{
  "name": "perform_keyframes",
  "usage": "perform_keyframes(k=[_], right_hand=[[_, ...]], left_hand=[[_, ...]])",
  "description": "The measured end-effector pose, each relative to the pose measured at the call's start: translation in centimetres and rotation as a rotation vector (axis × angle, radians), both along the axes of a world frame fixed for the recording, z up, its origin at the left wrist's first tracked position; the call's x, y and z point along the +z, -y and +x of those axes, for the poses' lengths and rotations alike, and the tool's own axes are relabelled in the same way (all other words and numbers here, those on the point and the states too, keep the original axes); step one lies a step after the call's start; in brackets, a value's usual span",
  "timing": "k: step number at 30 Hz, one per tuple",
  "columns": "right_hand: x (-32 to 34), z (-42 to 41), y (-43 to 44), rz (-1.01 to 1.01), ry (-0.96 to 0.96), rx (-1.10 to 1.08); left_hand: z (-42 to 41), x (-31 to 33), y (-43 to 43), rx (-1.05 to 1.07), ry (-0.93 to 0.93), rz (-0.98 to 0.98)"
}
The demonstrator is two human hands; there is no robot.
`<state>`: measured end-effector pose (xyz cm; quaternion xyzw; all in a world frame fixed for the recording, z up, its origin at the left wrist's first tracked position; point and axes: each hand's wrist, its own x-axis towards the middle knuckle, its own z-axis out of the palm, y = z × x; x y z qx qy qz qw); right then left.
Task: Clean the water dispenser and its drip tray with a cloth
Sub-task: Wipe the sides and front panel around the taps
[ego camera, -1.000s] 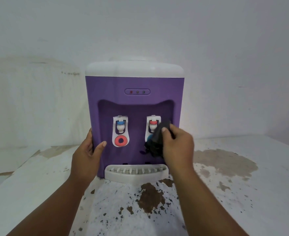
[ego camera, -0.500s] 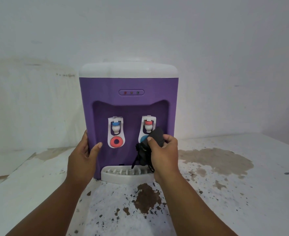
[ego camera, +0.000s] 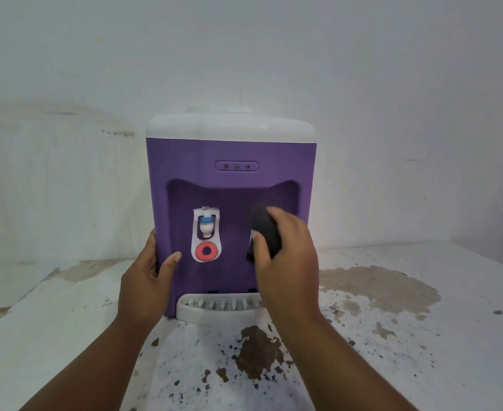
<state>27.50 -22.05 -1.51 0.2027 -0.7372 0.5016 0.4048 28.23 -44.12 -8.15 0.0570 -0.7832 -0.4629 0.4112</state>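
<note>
A purple water dispenser [ego camera: 229, 155] with a white top stands on a worn white table. Its white drip tray [ego camera: 214, 310] juts out at the bottom front. My right hand [ego camera: 286, 259] grips a dark cloth [ego camera: 266, 229] and presses it over the right tap, which is hidden behind cloth and hand. The left tap [ego camera: 206, 234], white with a blue cap and a red ring, is in plain view. My left hand [ego camera: 148, 280] holds the dispenser's lower left corner, thumb on the front face and fingers round the side.
The table top [ego camera: 422, 336] is white with brown patches and flaked paint in front of and to the right of the dispenser. A white wall stands close behind. The table's left edge runs diagonally at the lower left.
My right hand has carried the cloth up from below the right tap to cover it. My left hand keeps its hold on the dispenser's left corner.
</note>
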Motion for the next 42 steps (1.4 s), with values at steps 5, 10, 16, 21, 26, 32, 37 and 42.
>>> perform_keyframes(k=[5, 10, 16, 21, 26, 32, 37, 42], right_hand=[[2.5, -1.8, 0.2, 0.609, -0.16, -0.353], [0.8, -1.1, 0.2, 0.835, -0.107, -0.391], [-0.4, -0.2, -0.5, 0.889, -0.096, -0.32], [-0.6, -0.8, 0.3, 0.905, -0.045, -0.299], [-2.8, -0.1, 0.0, 0.893, 0.155, -0.167], [1.7, 0.2, 1.1, 0.52, -0.02, 0.046], [4.6, -0.1, 4.5, 0.752, -0.049, 0.041], [5.6, 0.0, 5.3, 0.813, 0.042, 0.019]], left_hand=[[-0.3, -0.2, 0.2, -0.004, -0.021, 0.004], [-0.3, -0.3, 0.3, -0.039, -0.027, 0.035], [-0.5, -0.5, 0.6, -0.028, -0.015, 0.011], [-0.6, -0.6, 0.7, -0.01, -0.009, -0.01], [-0.5, -0.6, 0.7, -0.035, -0.018, 0.019], [-0.6, -0.8, 0.9, -0.033, -0.03, -0.001], [-0.4, -0.7, 0.8, -0.027, -0.04, -0.015], [-0.3, -0.5, 0.9, -0.025, -0.048, -0.041]])
